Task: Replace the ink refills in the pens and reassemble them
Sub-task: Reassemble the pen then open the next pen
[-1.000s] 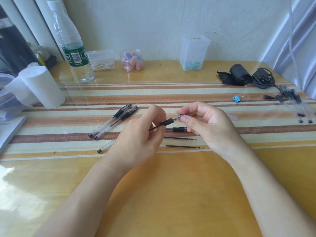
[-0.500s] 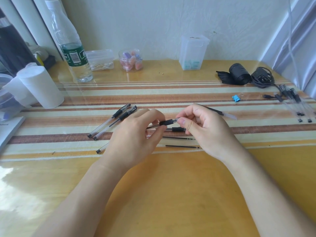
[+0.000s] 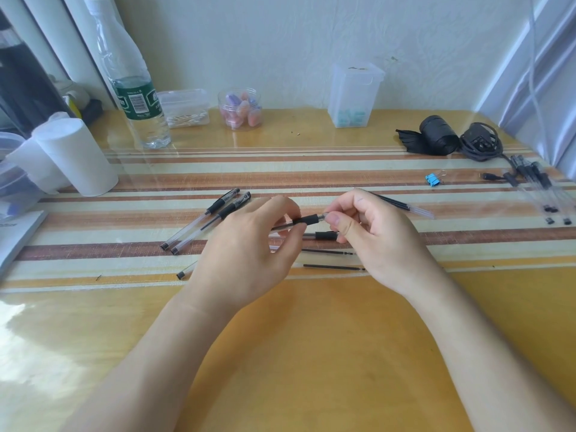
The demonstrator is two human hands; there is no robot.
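My left hand (image 3: 246, 251) grips the clear barrel of a pen (image 3: 307, 220) just above the striped mat, its black rubber grip showing between both hands. My right hand (image 3: 371, 235) pinches the pen's tip end with thumb and forefinger. Under the hands lie another pen (image 3: 324, 236) and two thin black refills (image 3: 327, 251) (image 3: 335, 267). A further refill (image 3: 392, 202) lies behind my right hand. Two assembled pens (image 3: 215, 217) lie side by side at the left, and a barrel end (image 3: 184, 272) pokes out below my left wrist.
A water bottle (image 3: 137, 98), a white roll (image 3: 78, 157) and small plastic containers (image 3: 355, 95) stand along the back. A black strap roll (image 3: 436, 135), a cable, a blue binder clip (image 3: 433, 179) and several more pens (image 3: 539, 188) lie at the right.
Both hands have sunk a little toward the mat with the pen, and the right thumb and forefinger have shifted on the tip end. The rest is unmoved.
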